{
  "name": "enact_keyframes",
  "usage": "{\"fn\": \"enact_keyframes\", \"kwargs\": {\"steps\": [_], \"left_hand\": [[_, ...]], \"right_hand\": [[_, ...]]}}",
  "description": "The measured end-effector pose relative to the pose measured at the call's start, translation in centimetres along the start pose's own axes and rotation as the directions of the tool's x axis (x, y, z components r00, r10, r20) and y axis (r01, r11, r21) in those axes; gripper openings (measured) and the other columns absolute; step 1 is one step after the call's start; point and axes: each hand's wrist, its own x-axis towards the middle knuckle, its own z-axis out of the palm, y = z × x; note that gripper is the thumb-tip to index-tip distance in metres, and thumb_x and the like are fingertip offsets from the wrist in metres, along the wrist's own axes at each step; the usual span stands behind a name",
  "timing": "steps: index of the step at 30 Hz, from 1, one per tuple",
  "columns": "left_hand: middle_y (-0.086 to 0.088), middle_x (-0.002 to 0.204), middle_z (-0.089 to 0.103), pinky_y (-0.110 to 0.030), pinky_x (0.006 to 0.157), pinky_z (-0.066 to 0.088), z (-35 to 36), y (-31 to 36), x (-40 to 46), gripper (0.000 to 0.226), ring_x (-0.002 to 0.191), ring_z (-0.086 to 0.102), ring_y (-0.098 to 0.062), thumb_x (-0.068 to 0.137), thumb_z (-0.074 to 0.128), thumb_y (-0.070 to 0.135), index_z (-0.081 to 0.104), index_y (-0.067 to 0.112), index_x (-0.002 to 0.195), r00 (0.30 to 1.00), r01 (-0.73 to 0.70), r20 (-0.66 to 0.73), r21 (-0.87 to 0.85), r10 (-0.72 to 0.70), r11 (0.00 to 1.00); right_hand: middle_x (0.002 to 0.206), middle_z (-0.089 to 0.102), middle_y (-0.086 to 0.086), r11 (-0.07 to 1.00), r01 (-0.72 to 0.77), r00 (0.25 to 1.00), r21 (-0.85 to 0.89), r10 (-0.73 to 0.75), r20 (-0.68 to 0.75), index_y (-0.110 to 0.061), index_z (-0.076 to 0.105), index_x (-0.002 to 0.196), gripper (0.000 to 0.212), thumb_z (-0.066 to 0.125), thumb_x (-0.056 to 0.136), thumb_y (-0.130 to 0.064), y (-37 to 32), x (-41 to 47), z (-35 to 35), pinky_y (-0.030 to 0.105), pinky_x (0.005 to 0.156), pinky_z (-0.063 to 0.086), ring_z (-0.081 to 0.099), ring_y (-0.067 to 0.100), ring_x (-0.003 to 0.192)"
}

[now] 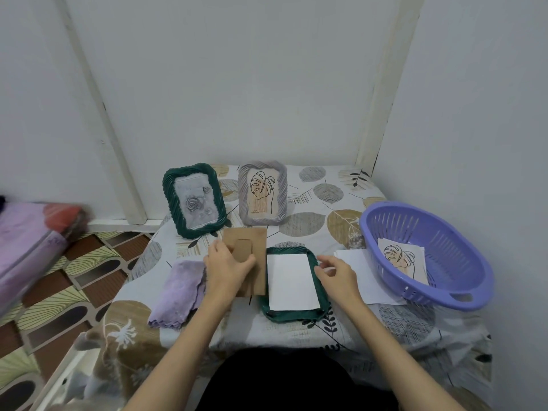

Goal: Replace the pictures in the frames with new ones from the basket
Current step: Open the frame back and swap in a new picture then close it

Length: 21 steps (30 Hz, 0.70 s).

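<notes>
Fingers of the left hand curl round the brown backing board, thumb lying across its stand flap, while the right hand hovers loosely curled, holding nothing, just off the right edge of the face-down green frame. A white picture back already lies in that frame's recess. To my eye the step in hand is closing it up: the board should go down square over the paper, the right fingertips steadying the frame's rim so the sheet does not slide, then pressing evenly at the edges. Beside the left wrist sits a lilac cloth. To the right, loose white sheets lie partly under the purple basket, which holds a leaf print. Farther back stand a green frame with a rose picture and a grey frame with a leaf drawing. All rest on a leaf-patterned tablecloth in a white-walled corner, patterned floor to the left.
</notes>
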Motion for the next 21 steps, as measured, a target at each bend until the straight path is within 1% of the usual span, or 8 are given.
{"fn": "enact_keyframes", "kwargs": {"steps": [2,4,5,7,9,11,14,21], "left_hand": [[-0.007,0.099,0.058,-0.024,0.067,0.049,0.4,1.9,-0.4,0.048,0.083,0.055,-0.020,0.072,0.073,0.035,0.050,0.007,0.103,0.987,0.124,0.128,-0.184,-0.102,0.975],[-0.004,0.095,0.061,-0.018,0.054,0.047,1.2,3.3,-0.8,0.046,0.073,0.058,-0.017,0.072,0.074,0.037,0.048,0.012,0.101,0.958,0.219,0.249,-0.301,-0.145,0.928],[-0.005,0.099,0.061,-0.017,0.055,0.048,1.6,3.8,-1.0,0.045,0.074,0.058,-0.017,0.073,0.074,0.036,0.049,0.013,0.103,0.953,0.216,0.275,-0.327,-0.126,0.920],[-0.009,0.111,0.060,-0.020,0.077,0.051,2.1,4.1,-1.1,0.046,0.090,0.059,-0.019,0.077,0.071,0.032,0.053,0.009,0.112,0.954,0.192,0.289,-0.373,-0.083,0.908],[-0.012,0.123,0.057,-0.036,0.099,0.046,2.4,3.9,-0.8,0.051,0.110,0.056,-0.024,0.080,0.069,0.025,0.051,0.004,0.123,0.943,0.193,0.327,-0.406,-0.055,0.893],[-0.011,0.125,0.057,-0.042,0.101,0.045,2.3,3.3,-0.6,0.053,0.110,0.057,-0.024,0.079,0.069,0.013,0.049,0.003,0.127,0.926,0.173,0.377,-0.417,-0.003,0.892],[-0.013,0.125,0.058,-0.033,0.098,0.046,2.2,2.2,-0.7,0.059,0.109,0.058,-0.024,0.076,0.071,0.004,0.047,0.003,0.130,0.895,0.105,0.443,-0.324,0.053,0.940],[-0.009,0.130,0.057,-0.028,0.103,0.039,2.7,0.9,-0.7,0.068,0.122,0.052,-0.018,0.071,0.077,0.010,0.047,0.007,0.132,0.874,-0.006,0.477,-0.176,0.091,0.984]], "right_hand": [[0.095,0.064,0.009,0.990,0.012,0.994,0.143,-0.026,0.102,-0.010,0.056,0.122,0.035,0.058,0.088,-0.019,-1.8,-0.4,0.3,0.017,0.063,0.046,0.058,0.016,0.076],[0.097,0.067,0.011,0.958,-0.032,0.974,0.286,-0.035,0.224,-0.012,0.050,0.128,0.042,0.060,0.088,-0.021,-3.1,-0.6,0.5,0.023,0.057,0.049,0.062,0.017,0.071],[0.098,0.067,0.012,0.952,-0.032,0.969,0.303,-0.045,0.243,-0.012,0.048,0.130,0.046,0.062,0.086,-0.020,-3.5,-0.5,0.4,0.023,0.054,0.049,0.062,0.016,0.069],[0.092,0.067,0.010,0.967,0.014,0.972,0.254,-0.073,0.223,-0.012,0.051,0.128,0.050,0.067,0.081,-0.013,-4.0,-0.4,0.0,0.020,0.053,0.051,0.062,0.016,0.068],[0.079,0.065,0.000,0.984,0.038,0.979,0.172,-0.071,0.191,-0.013,0.054,0.126,0.051,0.069,0.078,-0.006,-4.0,-0.2,-0.6,0.015,0.056,0.052,0.060,0.012,0.066],[0.073,0.060,-0.007,0.994,0.004,0.981,0.112,-0.026,0.191,-0.013,0.053,0.126,0.053,0.070,0.077,-0.004,-3.6,0.1,-1.2,0.019,0.064,0.052,0.059,0.011,0.070],[0.076,0.056,-0.002,0.998,-0.057,0.971,-0.003,0.056,0.234,-0.012,0.055,0.125,0.053,0.072,0.075,-0.008,-2.8,0.2,-1.3,0.032,0.076,0.052,0.056,0.017,0.080],[0.087,0.053,0.006,0.987,-0.091,0.958,-0.135,0.124,0.258,-0.010,0.050,0.130,0.060,0.074,0.075,-0.014,-1.2,-0.3,-0.1,0.044,0.085,0.053,0.056,0.020,0.084]]}}
